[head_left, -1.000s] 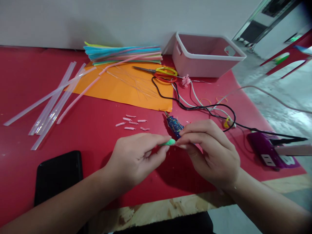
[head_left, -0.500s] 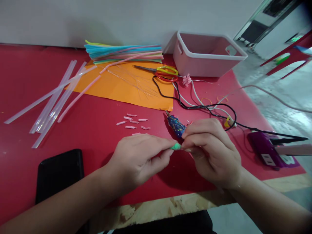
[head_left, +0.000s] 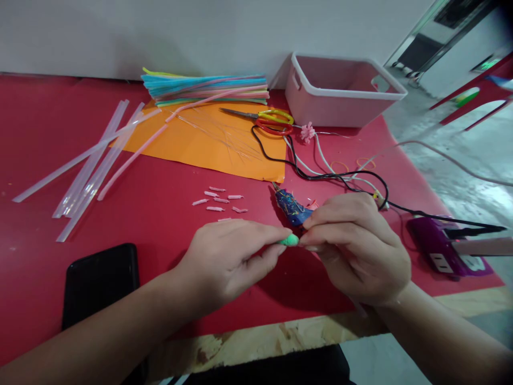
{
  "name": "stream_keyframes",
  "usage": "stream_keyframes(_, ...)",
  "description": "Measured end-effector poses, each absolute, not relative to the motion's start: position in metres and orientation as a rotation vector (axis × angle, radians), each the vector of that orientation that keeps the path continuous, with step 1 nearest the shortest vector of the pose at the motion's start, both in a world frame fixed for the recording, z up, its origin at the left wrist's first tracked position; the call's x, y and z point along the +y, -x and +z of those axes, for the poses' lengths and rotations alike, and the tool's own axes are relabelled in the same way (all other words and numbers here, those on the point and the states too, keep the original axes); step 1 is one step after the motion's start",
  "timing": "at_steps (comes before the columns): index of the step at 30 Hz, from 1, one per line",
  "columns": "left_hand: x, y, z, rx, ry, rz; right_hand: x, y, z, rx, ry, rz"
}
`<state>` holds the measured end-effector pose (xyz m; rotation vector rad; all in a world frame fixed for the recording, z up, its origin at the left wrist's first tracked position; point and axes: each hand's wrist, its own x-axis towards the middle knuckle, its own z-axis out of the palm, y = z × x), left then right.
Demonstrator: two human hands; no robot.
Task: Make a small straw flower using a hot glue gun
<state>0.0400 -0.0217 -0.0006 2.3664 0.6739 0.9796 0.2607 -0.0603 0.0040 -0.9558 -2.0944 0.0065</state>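
Observation:
A small green fuzzy piece (head_left: 291, 240), like a wound bit of pipe cleaner, is pinched between the thumb and forefinger of my left hand (head_left: 228, 262). At its right end, the fingers of my right hand (head_left: 356, 248) press together; whatever they hold there is hidden. Just behind my right hand lies a blue hot glue gun (head_left: 292, 207), nozzle toward the upper left and handle covered by my fingers. Several short pink pipe cleaner pieces (head_left: 220, 200) are scattered on the red table (head_left: 168, 214) beyond my left hand.
Scissors (head_left: 274, 120) and thin clear strands lie on an orange sheet (head_left: 192, 141), before a pipe cleaner bundle (head_left: 204, 88). Glue sticks (head_left: 92, 160) and a black phone (head_left: 100, 283) are left. A pink basket (head_left: 340, 101), cables (head_left: 340, 175) and a purple power strip (head_left: 435, 248) are right.
My right hand has shifted slightly right and turned a little, showing more of the glue gun. The left hand keeps its pinch on the green piece.

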Motion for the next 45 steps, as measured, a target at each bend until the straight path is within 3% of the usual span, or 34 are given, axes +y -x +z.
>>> stream_keyframes(30,-0.0168,-0.0411,-0.0037,0.784,-2.202,0.925,-0.0582,-0.261,0.0047,-2.055,0.995,0.023)
stream_keyframes(45,-0.0162,-0.0469,-0.0003,0.826,-1.623,0.513,-0.0569,-0.261,0.0053,-2.069,0.968,-0.008)
